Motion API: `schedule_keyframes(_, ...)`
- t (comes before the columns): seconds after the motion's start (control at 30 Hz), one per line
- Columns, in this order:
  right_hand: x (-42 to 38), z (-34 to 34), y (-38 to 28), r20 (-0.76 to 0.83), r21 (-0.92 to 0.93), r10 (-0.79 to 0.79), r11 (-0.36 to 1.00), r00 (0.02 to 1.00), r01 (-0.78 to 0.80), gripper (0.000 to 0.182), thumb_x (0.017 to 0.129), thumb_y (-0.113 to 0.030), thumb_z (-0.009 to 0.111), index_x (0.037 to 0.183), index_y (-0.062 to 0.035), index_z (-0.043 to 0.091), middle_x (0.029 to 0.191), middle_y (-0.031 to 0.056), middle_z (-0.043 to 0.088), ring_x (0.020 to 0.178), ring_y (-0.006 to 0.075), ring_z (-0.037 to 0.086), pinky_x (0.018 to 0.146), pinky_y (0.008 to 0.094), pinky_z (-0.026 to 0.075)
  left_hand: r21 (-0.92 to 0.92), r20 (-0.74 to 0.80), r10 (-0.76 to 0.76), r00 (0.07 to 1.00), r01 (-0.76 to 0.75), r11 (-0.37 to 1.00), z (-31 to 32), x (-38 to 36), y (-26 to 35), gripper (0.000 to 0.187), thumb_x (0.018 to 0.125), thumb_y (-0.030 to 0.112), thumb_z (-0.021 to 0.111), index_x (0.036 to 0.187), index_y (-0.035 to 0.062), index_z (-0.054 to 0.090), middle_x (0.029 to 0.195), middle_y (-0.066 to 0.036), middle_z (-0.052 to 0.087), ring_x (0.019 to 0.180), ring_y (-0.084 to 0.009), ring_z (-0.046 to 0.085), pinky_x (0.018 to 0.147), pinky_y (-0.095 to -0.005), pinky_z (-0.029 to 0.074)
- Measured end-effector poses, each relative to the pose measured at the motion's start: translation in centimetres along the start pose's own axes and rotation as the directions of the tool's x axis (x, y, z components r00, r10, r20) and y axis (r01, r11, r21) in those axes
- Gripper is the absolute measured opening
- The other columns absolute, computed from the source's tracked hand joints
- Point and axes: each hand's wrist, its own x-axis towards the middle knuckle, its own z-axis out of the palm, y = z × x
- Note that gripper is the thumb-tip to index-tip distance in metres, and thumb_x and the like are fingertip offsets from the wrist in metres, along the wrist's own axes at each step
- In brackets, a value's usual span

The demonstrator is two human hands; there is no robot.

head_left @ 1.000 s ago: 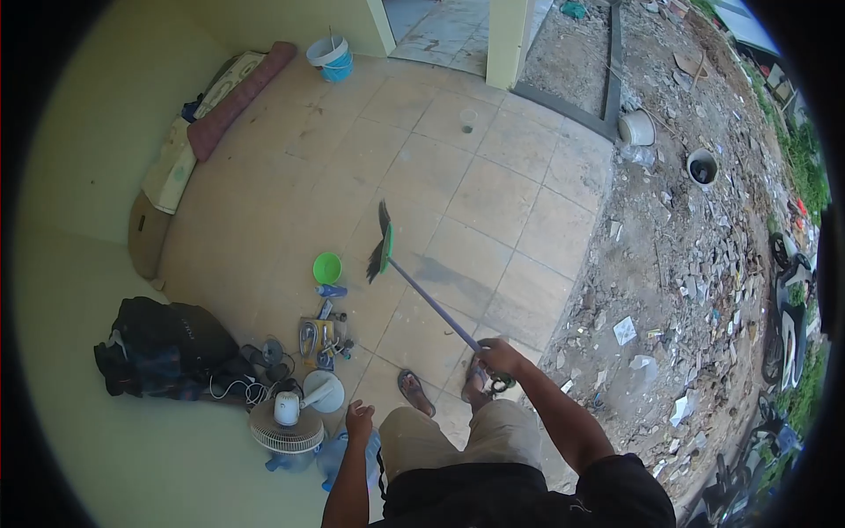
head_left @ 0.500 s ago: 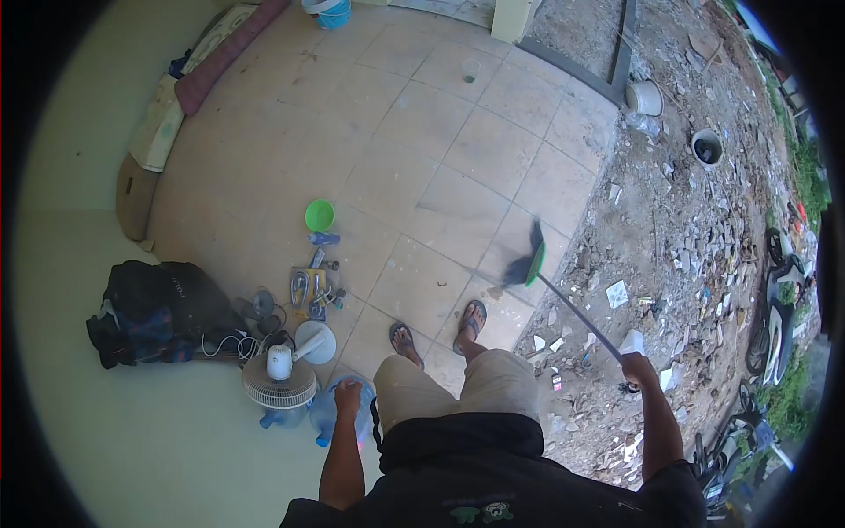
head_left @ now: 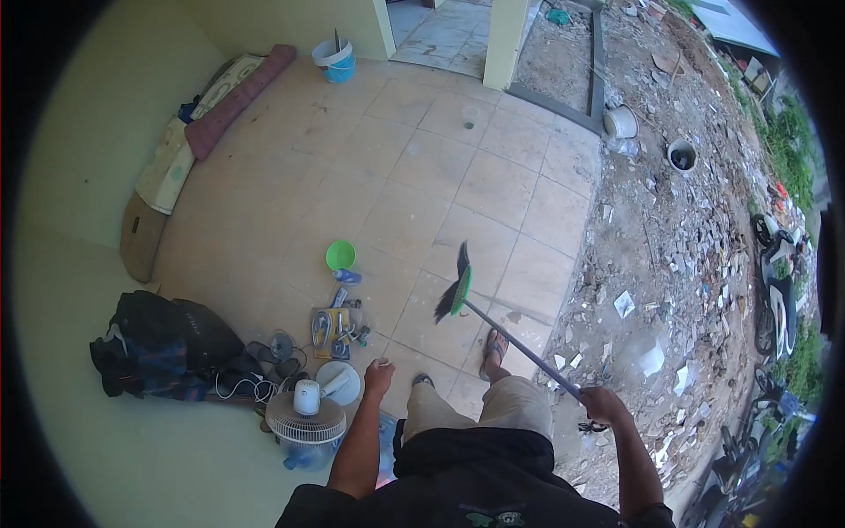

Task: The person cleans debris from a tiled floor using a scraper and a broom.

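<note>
My right hand (head_left: 602, 406) is wrapped round the upper end of a long broom handle at the right of my body. The handle slants up and left to the green broom head (head_left: 462, 290), whose dark bristles (head_left: 451, 300) are over the tiled floor (head_left: 387, 211) in front of my feet. My left hand (head_left: 379, 374) hangs at my left side with its fingers curled; whether anything small is in them is hidden. Nearest to it are the white fan base (head_left: 340, 383) and the fan (head_left: 305, 417).
A green bowl (head_left: 341, 256), a purple bottle (head_left: 348, 277) and tools (head_left: 331, 332) lie ahead-left. Dark clothing (head_left: 167, 348) and a rolled mat (head_left: 238, 101) line the wall. A bucket (head_left: 334, 62) stands far off. Rubble ground (head_left: 642, 264) borders the tiles at right.
The broom head has moved left over the tiles, away from the rubble edge. My right hand has come inward and lower, and my left hand has risen slightly. The view has shifted.
</note>
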Motion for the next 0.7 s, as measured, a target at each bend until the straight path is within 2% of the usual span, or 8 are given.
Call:
schedule_keyframes(0.03, 1.6, 1.5, -4.3, 0.019, 0.164, 0.154, 0.974, 0.988, -0.155, 0.023, 0.087, -0.016, 0.047, 0.091, -0.0032, 0.065, 0.091, 0.022, 0.066, 0.09, 0.0414, 0.062, 0.081, 0.0498, 0.048, 0.026, 0.024, 0.023, 0.999, -0.024, 0.999, -1.0, 0.3, -0.1, 0.045, 0.077, 0.022, 0.065, 0.115, -0.0033, 0.059, 0.1, -0.018, 0.068, 0.092, -0.0253, 0.065, 0.082, -0.0338, 0.05)
schedule_keyframes(0.07, 5.3, 6.9, -3.4, -0.041, 0.004, -0.1, 0.995, 0.994, 0.1, 0.024, 0.086, -0.017, 0.047, 0.093, -0.0038, 0.066, 0.093, 0.0215, 0.066, 0.09, 0.0415, 0.062, 0.081, 0.0499, 0.049, 0.054, 0.054, 0.044, 0.998, -0.047, 0.997, -1.6, 0.6, -0.2, 0.045, 0.078, 0.021, 0.064, 0.115, -0.0034, 0.058, 0.1, -0.018, 0.068, 0.092, -0.0253, 0.066, 0.081, -0.0337, 0.05)
schedule_keyframes(0.17, 11.6, 15.2, -8.9, -0.043, 0.071, -0.127, 0.989, 0.991, 0.13, 0.027, 0.084, -0.016, 0.046, 0.094, -0.0008, 0.066, 0.096, 0.0264, 0.065, 0.089, 0.0437, 0.063, 0.079, 0.0508, 0.05, 0.047, 0.076, 0.057, 0.995, -0.061, 0.997, -5.4, 1.5, -2.5, 0.045, 0.079, 0.021, 0.063, 0.115, -0.0037, 0.058, 0.099, -0.018, 0.068, 0.092, -0.0256, 0.065, 0.081, -0.0336, 0.05)
schedule_keyframes(0.27, 9.9, 15.3, -9.7, 0.016, 0.05, 0.08, 0.996, 0.997, -0.08, 0.025, 0.081, -0.015, 0.048, 0.092, -0.0013, 0.067, 0.093, 0.0222, 0.067, 0.086, 0.0406, 0.064, 0.081, 0.0474, 0.051, -0.113, 0.081, 0.004, 0.997, 0.005, 0.994, -9.8, -0.8, -4.8, 0.039, 0.082, 0.019, 0.062, 0.115, -0.0015, 0.059, 0.085, -0.009, 0.065, 0.076, -0.0172, 0.062, 0.067, -0.029, 0.049)
schedule_keyframes(0.37, 4.3, 14.2, -0.3, 0.106, -0.2, 0.24, 0.956, 0.965, -0.215, 0.026, 0.082, -0.015, 0.05, 0.097, -0.005, 0.069, 0.098, 0.0202, 0.067, 0.091, 0.0383, 0.064, 0.082, 0.0464, 0.051, -0.208, 0.015, -0.077, 0.997, 0.078, 0.975, -13.1, -4.0, -9.2, 0.036, 0.081, 0.018, 0.062, 0.115, 0.0045, 0.057, 0.083, -0.005, 0.062, 0.071, -0.0136, 0.059, 0.058, -0.027, 0.047)
schedule_keyframes(0.5, -3.8, 8.8, 4.4, -0.157, -0.059, 0.698, 0.699, 0.698, -0.713, 0.027, 0.082, -0.015, 0.054, 0.101, -0.0011, 0.067, 0.101, 0.0225, 0.066, 0.098, 0.0374, 0.064, 0.084, 0.0459, 0.052, -0.239, 0.028, -0.297, 0.954, 0.295, 0.925, -16.0, -6.9, -16.1, 0.019, 0.081, 0.014, 0.06, 0.099, 0.0064, 0.06, 0.07, 0.0, 0.056, 0.056, -0.0112, 0.055, 0.045, -0.0241, 0.041)
schedule_keyframes(0.6, -4.1, 9.7, 8.1, -0.15, -0.13, 0.748, 0.634, 0.647, -0.763, 0.028, 0.082, -0.015, 0.054, 0.102, 0.0002, 0.065, 0.099, 0.0223, 0.067, 0.096, 0.0376, 0.065, 0.082, 0.0466, 0.052, -0.24, 0.07, -0.388, 0.919, 0.393, 0.888, -15.7, -8.3, -16.3, 0.012, 0.081, 0.012, 0.06, 0.092, 0.0083, 0.059, 0.064, 0.001, 0.051, 0.054, -0.0098, 0.053, 0.043, -0.0238, 0.039)
schedule_keyframes(0.7, -10.0, 9.1, 9.2, -0.201, 0.101, 0.805, 0.584, 0.559, -0.805, 0.025, 0.081, -0.016, 0.052, 0.095, 0.0003, 0.066, 0.095, 0.0236, 0.066, 0.089, 0.0424, 0.064, 0.078, 0.0496, 0.051, -0.215, 0.08, -0.404, 0.911, 0.412, 0.886, -15.3, -7.3, -15.2, 0.011, 0.08, 0.012, 0.06, 0.09, 0.0078, 0.059, 0.062, 0.001, 0.051, 0.054, -0.0104, 0.054, 0.044, -0.0255, 0.041)
